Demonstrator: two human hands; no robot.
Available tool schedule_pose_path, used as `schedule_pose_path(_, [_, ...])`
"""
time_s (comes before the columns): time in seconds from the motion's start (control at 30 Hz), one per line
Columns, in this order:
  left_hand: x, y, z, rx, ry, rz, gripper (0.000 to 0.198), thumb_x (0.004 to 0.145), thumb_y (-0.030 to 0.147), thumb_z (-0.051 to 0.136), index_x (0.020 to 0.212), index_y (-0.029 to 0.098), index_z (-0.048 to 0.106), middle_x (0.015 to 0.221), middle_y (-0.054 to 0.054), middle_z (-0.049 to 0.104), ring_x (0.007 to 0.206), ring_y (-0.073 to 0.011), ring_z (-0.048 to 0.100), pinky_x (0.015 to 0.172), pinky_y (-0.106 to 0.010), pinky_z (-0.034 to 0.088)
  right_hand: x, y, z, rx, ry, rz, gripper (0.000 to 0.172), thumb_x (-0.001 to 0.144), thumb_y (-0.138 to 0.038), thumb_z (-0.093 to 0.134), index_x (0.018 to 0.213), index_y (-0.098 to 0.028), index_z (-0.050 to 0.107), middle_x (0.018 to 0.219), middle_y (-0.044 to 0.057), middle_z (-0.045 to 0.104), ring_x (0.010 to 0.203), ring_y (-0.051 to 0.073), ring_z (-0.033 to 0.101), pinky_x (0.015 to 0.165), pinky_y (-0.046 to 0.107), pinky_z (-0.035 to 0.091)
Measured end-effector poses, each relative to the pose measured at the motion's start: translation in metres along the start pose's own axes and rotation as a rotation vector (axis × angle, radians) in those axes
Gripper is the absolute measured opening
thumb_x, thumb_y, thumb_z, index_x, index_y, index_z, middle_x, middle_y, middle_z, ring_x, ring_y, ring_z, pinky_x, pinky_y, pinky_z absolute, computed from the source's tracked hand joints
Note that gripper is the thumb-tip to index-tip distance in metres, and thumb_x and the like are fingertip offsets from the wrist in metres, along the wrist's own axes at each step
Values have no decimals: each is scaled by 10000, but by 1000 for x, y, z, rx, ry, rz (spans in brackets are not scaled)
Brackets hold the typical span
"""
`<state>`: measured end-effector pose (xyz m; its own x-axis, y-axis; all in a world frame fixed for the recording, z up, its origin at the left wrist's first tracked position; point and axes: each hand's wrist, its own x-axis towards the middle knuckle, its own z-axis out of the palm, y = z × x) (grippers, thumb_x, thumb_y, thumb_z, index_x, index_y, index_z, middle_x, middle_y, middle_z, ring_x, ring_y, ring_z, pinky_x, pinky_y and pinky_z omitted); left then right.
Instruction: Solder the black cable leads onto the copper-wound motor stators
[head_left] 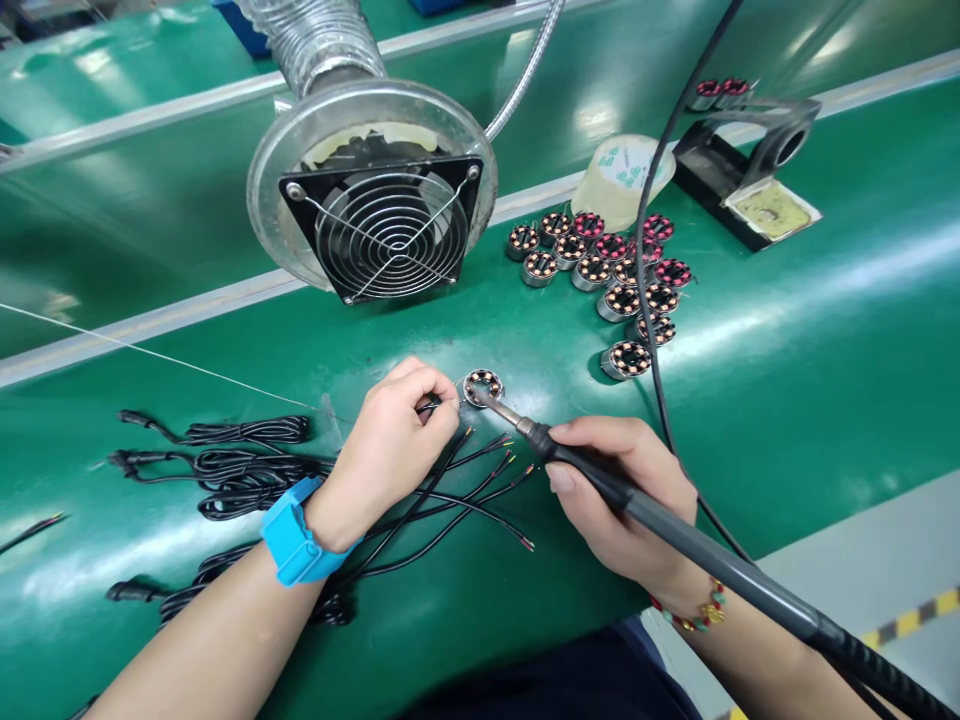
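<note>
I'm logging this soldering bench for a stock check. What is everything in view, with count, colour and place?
stator under the iron: one, silver with copper coils, centre of the green mat
soldering iron: one, dark grey, tip on that stator
loose stators: about fifteen, copper or red windings, right of the fan
black cables: a bundle, coloured stripped ends, left front
fume extractor fan: one, black grille, clear hood, silver hose, back centre
iron stand: one, black, yellowish sponge, back right
tape roll: one, pale, beside the stand
solder wire: one thin strand, coming in from the left
wrist strap: one, blue, left wrist
bead bracelet: one, red and gold, right wrist
left hand: pinching a wire at the stator
right hand: gripping the iron
</note>
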<state>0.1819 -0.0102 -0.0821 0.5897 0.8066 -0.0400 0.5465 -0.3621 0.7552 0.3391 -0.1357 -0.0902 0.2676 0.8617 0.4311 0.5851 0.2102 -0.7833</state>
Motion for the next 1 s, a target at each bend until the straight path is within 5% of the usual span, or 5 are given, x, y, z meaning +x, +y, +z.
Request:
schedule_pose_path(0.3, [1, 2, -1, 7, -7, 2, 128, 770, 120, 496, 681, 180, 565, 718, 13, 531, 639, -113, 471, 602, -243, 370, 24, -5, -6, -29, -225, -7, 371, 927, -179, 524, 1288, -261, 496, 967, 18, 727, 760, 149, 708, 749, 267, 578])
schedule_pose_path(0.5, [0, 2, -1, 9, 3, 7, 132, 758, 107, 492, 675, 182, 561, 696, 15, 511, 634, -120, 462, 597, -247, 361, 51, -6, 3, -55, -411, 75, 252, 909, -174, 495, 1143, -268, 508, 943, 2, 687, 836, 167, 675, 752, 288, 535])
schedule_pose_path(0.63, [1, 0, -1, 10, 0, 17, 135, 754, 84, 489, 696, 180, 564, 729, 12, 540, 658, -123, 476, 613, -249, 374, 54, 3, 23, -101, -388, 41, 406, 805, -79, 517, 1180, -221, 453, 962, 36, 635, 908, 211, 602, 836, 377, 487])
schedule_pose_path(0.83, [0, -2, -1, -18, 10, 29, 127, 757, 85, 489, 721, 182, 563, 729, 17, 534, 656, -117, 476, 628, -245, 385, 47, 19, 41, -169, -335, -72, 354, 805, -57, 480, 1132, -188, 504, 874, 56, 632, 876, 243, 534, 826, 416, 442])
schedule_pose_path(1.0, [3, -7, -10, -93, -74, -153, 130, 775, 182, 515, 889, 178, 577, 760, 10, 586, 618, -115, 497, 594, -245, 394, 44, 23, 41, -97, -234, -80, 379, 815, -45, 463, 1158, -204, 481, 898, 47, 630, 876, 230, 530, 815, 384, 464])
